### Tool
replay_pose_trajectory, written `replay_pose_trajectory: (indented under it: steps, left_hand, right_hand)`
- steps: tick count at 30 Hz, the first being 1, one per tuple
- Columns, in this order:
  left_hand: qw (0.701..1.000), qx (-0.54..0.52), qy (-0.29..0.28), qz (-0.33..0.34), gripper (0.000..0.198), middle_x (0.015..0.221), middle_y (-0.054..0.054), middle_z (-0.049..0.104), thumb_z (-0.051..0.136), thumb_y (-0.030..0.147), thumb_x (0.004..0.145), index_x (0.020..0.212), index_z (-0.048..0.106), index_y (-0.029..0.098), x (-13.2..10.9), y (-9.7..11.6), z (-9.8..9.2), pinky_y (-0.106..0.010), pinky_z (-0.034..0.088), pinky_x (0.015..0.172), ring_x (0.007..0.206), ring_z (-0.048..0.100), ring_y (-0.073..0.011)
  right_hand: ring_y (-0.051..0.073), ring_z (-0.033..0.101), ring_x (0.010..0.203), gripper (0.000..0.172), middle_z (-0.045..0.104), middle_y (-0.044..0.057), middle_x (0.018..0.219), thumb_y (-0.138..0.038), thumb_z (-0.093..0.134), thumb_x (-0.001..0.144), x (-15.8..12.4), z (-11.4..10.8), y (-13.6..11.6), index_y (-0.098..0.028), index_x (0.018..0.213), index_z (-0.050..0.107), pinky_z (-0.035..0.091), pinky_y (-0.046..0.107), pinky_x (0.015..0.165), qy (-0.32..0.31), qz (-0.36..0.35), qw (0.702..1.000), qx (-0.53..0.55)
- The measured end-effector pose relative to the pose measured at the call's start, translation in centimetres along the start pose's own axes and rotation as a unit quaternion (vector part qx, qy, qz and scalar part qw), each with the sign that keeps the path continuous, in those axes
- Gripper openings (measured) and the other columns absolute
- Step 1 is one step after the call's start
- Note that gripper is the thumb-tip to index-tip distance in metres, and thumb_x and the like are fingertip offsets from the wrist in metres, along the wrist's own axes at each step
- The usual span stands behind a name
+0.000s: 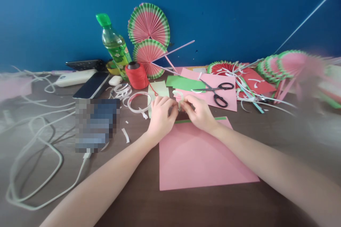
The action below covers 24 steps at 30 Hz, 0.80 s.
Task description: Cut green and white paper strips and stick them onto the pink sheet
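My left hand (pixel 161 114) and my right hand (pixel 198 112) meet at the far edge of a pink paper sheet (pixel 199 156) on the brown table. Both pinch a small pale strip (pixel 180 103) between their fingertips; it looks like tape or backing paper. A thin green strip (pixel 197 120) lies along the sheet's far edge. Just left of my left hand lies a roll of clear tape (pixel 139 101). Black scissors (pixel 217 92) rest on another pink sheet (pixel 226 101) beyond my right hand.
A red thread spool (pixel 136 75), a green bottle (pixel 114 44) and two watermelon paper fans (pixel 149 39) stand at the blue wall. More fans (pixel 282 65) and paper scraps lie at right. A phone (pixel 92 85), a power strip (pixel 76 77) and white cables (pixel 34 156) lie at left.
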<state>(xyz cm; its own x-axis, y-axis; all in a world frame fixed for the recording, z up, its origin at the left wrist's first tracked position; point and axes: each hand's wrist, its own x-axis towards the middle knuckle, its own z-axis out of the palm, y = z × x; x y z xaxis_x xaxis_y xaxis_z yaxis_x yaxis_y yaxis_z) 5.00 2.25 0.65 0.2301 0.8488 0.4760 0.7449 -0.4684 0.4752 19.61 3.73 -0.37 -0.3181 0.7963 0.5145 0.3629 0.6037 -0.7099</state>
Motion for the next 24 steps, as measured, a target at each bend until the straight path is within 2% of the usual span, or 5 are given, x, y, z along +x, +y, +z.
replay_pose_trajectory:
  steps: [8, 24]
  left_hand:
    - [1.000, -0.007, 0.004, 0.000, 0.016, 0.072, 0.000, 0.056, 0.048, 0.020, 0.084, 0.069, 0.052, 0.020, 0.01, -0.06, -0.01, -0.032, 0.034, 0.076, 0.080, 0.046, -0.0175]
    - [1.000, 0.004, 0.013, 0.011, 0.016, 0.071, -0.001, 0.054, 0.046, 0.015, 0.080, 0.065, 0.047, 0.020, -0.05, -0.05, 0.02, -0.033, 0.034, 0.075, 0.079, 0.044, -0.0177]
  right_hand:
    - [0.012, 0.045, 0.056, 0.022, 0.051, 0.001, 0.063, -0.029, 0.040, 0.089, 0.02, 0.03, 0.15, -0.019, 0.069, 0.045, 0.036, 0.026, 0.056, 0.019, 0.001, 1.000, -0.012]
    - [0.011, 0.040, 0.055, 0.022, 0.044, -0.001, 0.061, -0.025, 0.040, 0.088, -0.15, 0.19, 0.25, -0.020, 0.067, 0.039, 0.034, 0.025, 0.054, 0.014, -0.041, 0.998, -0.053]
